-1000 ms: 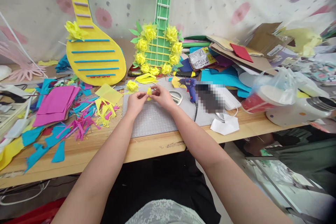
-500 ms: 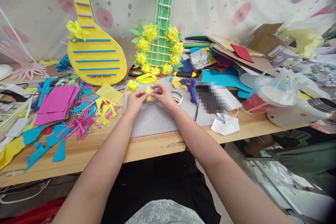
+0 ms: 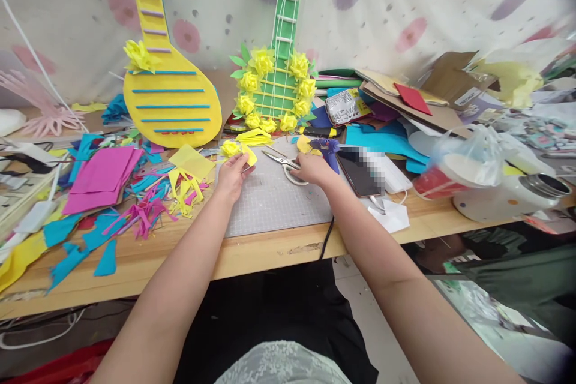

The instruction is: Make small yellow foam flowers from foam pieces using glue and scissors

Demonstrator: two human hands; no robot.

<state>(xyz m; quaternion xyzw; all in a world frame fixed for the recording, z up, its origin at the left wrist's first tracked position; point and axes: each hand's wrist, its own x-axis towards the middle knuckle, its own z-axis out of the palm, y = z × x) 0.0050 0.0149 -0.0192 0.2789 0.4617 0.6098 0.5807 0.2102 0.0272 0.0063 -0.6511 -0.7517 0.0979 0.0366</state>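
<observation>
My left hand (image 3: 233, 176) is closed on a small piece of yellow paper (image 3: 250, 157) over the left of the grey cutting mat (image 3: 270, 213). Just behind it lies a yellow paper flower (image 3: 230, 147). My right hand (image 3: 314, 169) has its fingers closed at the handles of a pair of scissors (image 3: 279, 159), whose blades point left toward the paper. Those fingers are partly hidden by the back of the hand. A blue glue gun (image 3: 330, 156) lies right beside my right hand, with a phone (image 3: 357, 174) further right.
A yellow paper instrument (image 3: 175, 99) and a green one with flowers (image 3: 276, 93) lean at the back. Paper scraps (image 3: 139, 216) and magenta sheets (image 3: 101, 180) cover the left. At right stand a bagged cup (image 3: 445, 177) and a white bottle (image 3: 499, 198).
My right hand has left the yellow paper and moved right, taking hold of the scissors' handles. My left hand keeps the paper, now turned. The view has shifted slightly.
</observation>
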